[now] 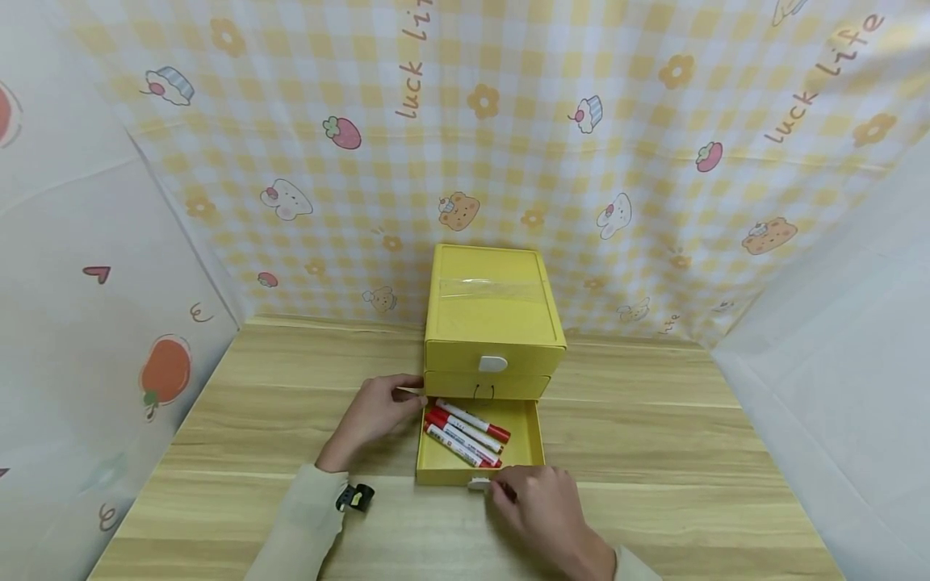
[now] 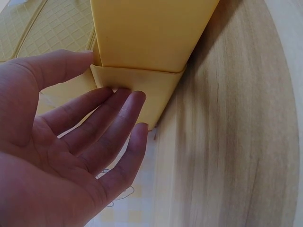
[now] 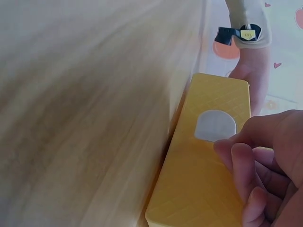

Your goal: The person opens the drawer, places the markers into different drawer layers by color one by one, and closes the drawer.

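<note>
A small yellow drawer box (image 1: pixel 496 315) stands on the table, its bottom drawer (image 1: pixel 539 432) pulled out toward me. Several white markers with red caps (image 1: pixel 465 436) lie slantwise in that drawer. On the drawer's front is a white tab (image 3: pixel 215 125), and my right hand (image 1: pixel 541 508) pinches its edge between thumb and fingertips, the other fingers curled. My left hand (image 1: pixel 381 407) is at the box's left side, fingers loosely extended and fingertips against the yellow wall in the left wrist view. Its thumb reaches toward the front of the box.
The upper drawer (image 1: pixel 454 355) is closed and carries its own white tab (image 1: pixel 493 364). Clear tape (image 1: pixel 475 287) crosses the box's top. Behind hangs a yellow checked cloth (image 1: pixel 508 161). Wood-grain tabletop (image 1: pixel 654 452) extends on both sides, with white patterned sheets beyond.
</note>
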Motion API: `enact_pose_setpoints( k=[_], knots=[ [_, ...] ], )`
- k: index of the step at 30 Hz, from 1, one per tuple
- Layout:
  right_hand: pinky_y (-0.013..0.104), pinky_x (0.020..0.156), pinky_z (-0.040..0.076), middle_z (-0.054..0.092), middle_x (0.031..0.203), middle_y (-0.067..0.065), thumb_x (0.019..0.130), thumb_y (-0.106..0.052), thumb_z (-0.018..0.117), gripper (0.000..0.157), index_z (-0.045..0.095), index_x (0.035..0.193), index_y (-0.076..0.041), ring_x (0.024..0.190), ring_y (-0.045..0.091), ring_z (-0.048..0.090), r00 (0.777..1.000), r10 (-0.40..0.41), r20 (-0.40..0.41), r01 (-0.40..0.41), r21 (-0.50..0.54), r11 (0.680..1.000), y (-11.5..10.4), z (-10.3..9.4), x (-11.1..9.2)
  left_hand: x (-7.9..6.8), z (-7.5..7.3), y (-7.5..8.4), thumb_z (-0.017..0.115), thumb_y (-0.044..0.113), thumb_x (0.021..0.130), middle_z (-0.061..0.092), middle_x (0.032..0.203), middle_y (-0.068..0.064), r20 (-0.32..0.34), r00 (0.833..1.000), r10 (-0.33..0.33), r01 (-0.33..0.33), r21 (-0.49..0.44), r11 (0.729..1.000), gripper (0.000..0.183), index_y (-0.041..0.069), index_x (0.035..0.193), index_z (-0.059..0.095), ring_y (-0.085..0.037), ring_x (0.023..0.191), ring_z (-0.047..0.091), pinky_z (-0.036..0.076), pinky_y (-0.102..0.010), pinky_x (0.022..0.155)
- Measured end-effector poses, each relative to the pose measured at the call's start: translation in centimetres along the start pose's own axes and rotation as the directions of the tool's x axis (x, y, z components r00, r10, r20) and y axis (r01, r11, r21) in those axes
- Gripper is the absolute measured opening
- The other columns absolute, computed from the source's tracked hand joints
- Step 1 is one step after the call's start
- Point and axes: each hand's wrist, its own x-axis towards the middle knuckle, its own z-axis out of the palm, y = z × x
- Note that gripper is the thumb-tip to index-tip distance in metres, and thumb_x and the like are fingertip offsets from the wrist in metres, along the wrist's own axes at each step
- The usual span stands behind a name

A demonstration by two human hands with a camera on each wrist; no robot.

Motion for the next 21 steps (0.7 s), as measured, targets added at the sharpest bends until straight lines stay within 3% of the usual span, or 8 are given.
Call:
enact_pose_setpoints(
  k=[11, 21],
  knots=[
    [0.009, 0.047, 0.036, 0.071, 0.066, -0.008, 0.079, -0.006, 0.091, 0.015, 0.078, 0.075, -0.015, 0.053, -0.004, 0.051, 0.999, -0.024, -0.042, 0.024, 0.008, 1.000, 1.3, 0.9, 1.0, -0.1, -0.1, 0.0, 0.077, 0.014, 0.103, 0.080, 0.118, -0.019, 0.005, 1.000, 0.016, -0.016, -0.009, 1.000, 0.036, -0.005, 0.133, 0.075, -0.029, 0.103, 0.080, 0.066, -0.043, 0.085],
    [0.011, 0.047, 0.042, 0.074, 0.069, -0.004, 0.079, -0.003, 0.089, 0.013, 0.079, 0.078, -0.012, 0.052, 0.001, 0.058, 0.996, -0.053, -0.070, 0.054, 0.013, 0.998, 2.4, 1.3, 2.1, -0.1, -0.1, 0.0, 0.077, 0.015, 0.103, 0.080, 0.118, -0.019, 0.007, 1.000, 0.028, -0.028, -0.013, 1.000, 0.036, -0.006, 0.132, 0.075, -0.028, 0.102, 0.081, 0.066, -0.044, 0.086]
  ],
)
